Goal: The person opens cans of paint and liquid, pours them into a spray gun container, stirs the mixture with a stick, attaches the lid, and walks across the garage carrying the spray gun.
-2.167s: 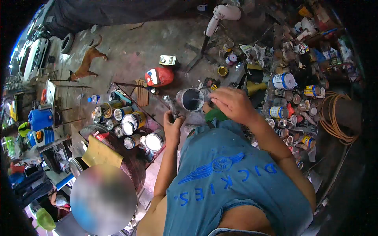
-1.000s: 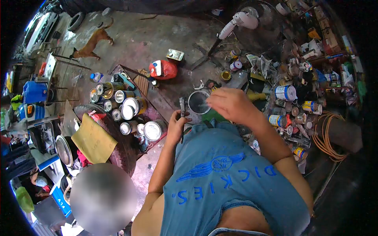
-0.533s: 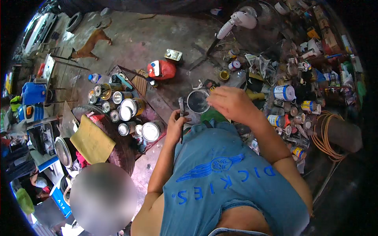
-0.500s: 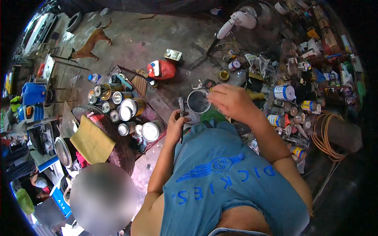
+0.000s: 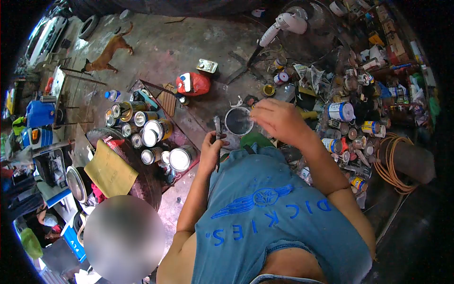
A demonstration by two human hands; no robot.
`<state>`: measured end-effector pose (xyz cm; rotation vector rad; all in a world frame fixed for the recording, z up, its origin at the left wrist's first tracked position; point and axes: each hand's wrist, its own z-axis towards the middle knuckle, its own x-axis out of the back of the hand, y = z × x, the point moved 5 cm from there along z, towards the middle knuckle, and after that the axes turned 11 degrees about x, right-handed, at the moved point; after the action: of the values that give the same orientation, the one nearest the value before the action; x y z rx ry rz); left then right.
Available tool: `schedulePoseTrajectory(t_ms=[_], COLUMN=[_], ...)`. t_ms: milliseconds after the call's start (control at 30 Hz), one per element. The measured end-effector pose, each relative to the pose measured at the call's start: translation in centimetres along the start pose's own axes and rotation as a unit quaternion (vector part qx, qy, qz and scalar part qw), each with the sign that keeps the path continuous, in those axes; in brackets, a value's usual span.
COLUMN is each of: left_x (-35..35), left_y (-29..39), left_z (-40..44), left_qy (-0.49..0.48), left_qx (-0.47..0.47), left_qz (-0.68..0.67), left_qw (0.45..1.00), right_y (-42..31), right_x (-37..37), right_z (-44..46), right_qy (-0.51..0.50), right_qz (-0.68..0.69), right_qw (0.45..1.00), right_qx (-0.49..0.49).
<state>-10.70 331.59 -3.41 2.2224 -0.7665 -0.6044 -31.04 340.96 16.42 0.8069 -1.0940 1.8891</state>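
My left hand (image 5: 211, 143) is closed around a slim metal tool (image 5: 217, 124), whose upper end points away from me; its exact kind is hard to tell. Just right of the tool is a round container (image 5: 239, 121) with a pale rim and dark inside. My right hand (image 5: 275, 119) is beside the container's right rim, fingers bent and pressed together. What those fingers hold, if anything, is too small to make out. Green cloth (image 5: 256, 139) shows below the container, above my blue shirt.
Paint cans (image 5: 152, 135) crowd the left, near a yellow sheet (image 5: 111, 169). Ahead are a red container (image 5: 194, 84), a metal tin (image 5: 206, 66) and a fan (image 5: 289, 23). More cans (image 5: 340, 111) and a coiled hose (image 5: 395, 161) lie right. A dog (image 5: 109, 53) stands far left.
The view has shifted since the earliest frame, so the fan and cans sit differently. The tool in my left hand now points more straight ahead. My right hand has stayed near the container's rim.
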Motion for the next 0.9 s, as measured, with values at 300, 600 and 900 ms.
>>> schedulePoseTrajectory(t_ms=[300,600,900], left_x=[-0.3,-0.8,-1.3], left_y=[0.2,0.4,0.6], left_z=[0.3,0.5,1.7], left_qy=[0.014,0.011,-0.028], left_qx=[-0.004,-0.007,0.02], left_qz=[0.023,0.019,-0.019], left_qw=[1.0,1.0,0.999], right_y=[0.8,0.2,1.4], right_x=[0.1,0.1,6.7], right_z=[-0.2,-0.5,-4.7], right_qy=[-0.002,0.02,0.17], right_qz=[0.022,0.005,0.109], right_qw=[0.999,1.0,0.952], right_qx=[-0.029,-0.009,-0.231])
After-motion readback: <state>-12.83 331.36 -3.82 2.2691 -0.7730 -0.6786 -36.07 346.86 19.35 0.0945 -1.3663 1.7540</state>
